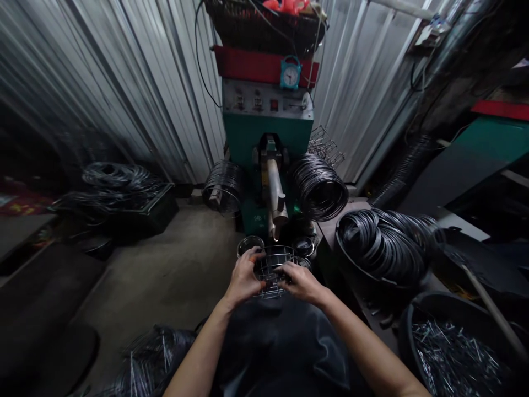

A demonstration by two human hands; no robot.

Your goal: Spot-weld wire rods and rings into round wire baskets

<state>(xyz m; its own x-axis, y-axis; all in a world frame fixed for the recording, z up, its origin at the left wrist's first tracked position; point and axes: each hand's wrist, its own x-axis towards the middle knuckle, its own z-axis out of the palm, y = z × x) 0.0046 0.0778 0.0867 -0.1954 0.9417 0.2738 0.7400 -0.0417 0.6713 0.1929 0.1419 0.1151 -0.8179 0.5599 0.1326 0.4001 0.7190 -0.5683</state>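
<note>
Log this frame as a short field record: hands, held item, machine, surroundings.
left hand: grips the wire basket on its left side
right hand: grips the basket's right side
basket: held just below the arm of the green machine
clock: on the machine's top
rings: piled in a tub, right
short wires: in a tub, lower right

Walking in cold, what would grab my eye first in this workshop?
Probably the green machine straight ahead, with a small blue clock on its red top band. Just below it, the left hand and right hand grip a round wire basket under the machine's metal arm. At right, a dark tub holds a heap of black wire rings.
</note>
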